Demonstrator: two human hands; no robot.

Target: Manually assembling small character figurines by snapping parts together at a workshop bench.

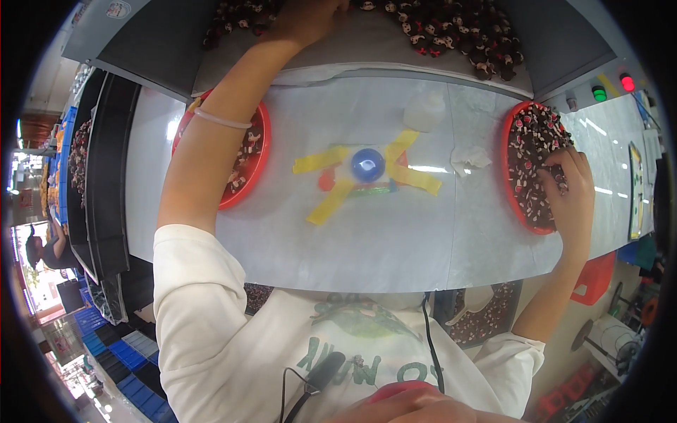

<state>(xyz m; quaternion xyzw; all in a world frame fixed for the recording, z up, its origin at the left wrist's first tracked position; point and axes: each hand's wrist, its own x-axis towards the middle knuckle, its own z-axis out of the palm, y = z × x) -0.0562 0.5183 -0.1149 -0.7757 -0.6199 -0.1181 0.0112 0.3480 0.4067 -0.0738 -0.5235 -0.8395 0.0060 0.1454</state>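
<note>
Up at the top of the frame, a heap of small dark toy figures (pixel 451 32) lies on a grey conveyor surface (pixel 155 49), and the left hand (pixel 307 17) reaches into its left part, the forearm stretching up from the lower left across a red tray (pixel 262 151). The hand's fingers are cut off by the frame edge and buried among the pieces, so whether they are clenched or loose cannot be told. A thin pale bracelet (pixel 222 120) circles that wrist.

At the right of the frame, a second red tray (pixel 509 176) is filled with the same small dark figures. The right hand (pixel 571 190) rests on its lower right part, fingers curled down onto the pieces, touching them; a firm grasp on any one piece is not visible.

Between the two trays, at the centre of the pale table (pixel 395 247), a blue dome-shaped object (pixel 368 164) sits where strips of yellow tape (pixel 331 201) cross. Just right of it lie two crumpled white scraps (pixel 469 158). Green and red indicator lights (pixel 612 87) show at the upper right. The person's white shirt (pixel 211 338) fills the lower part of the frame.
</note>
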